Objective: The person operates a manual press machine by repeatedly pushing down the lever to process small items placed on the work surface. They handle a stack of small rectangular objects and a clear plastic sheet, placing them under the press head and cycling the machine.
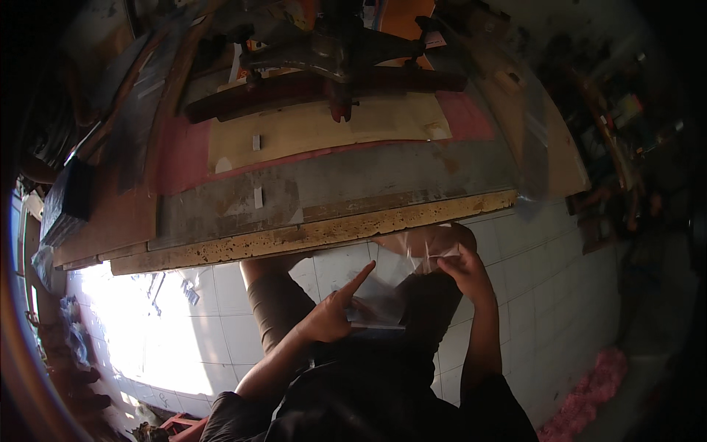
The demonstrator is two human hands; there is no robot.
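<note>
A clear, shiny piece of plastic film (384, 298) hangs over my lap between my hands; whether it is a bag or a single sheet I cannot tell. My right hand (465, 272) pinches its upper right part between thumb and fingers, where the film is creased. At its lower left edge is my left hand (328, 318), the index finger stretched out and the other fingers curled in against the film. What exactly those curled fingers grip is partly hidden.
Before me a worn bench (353, 173) ends in a pitted yellowish edge. On it lie two small white slips (258, 197) and a yellow sheet (317, 132) over a pink one. A heavy metal press (335, 55) stands behind. Pink bundled material (589, 394) lies at right.
</note>
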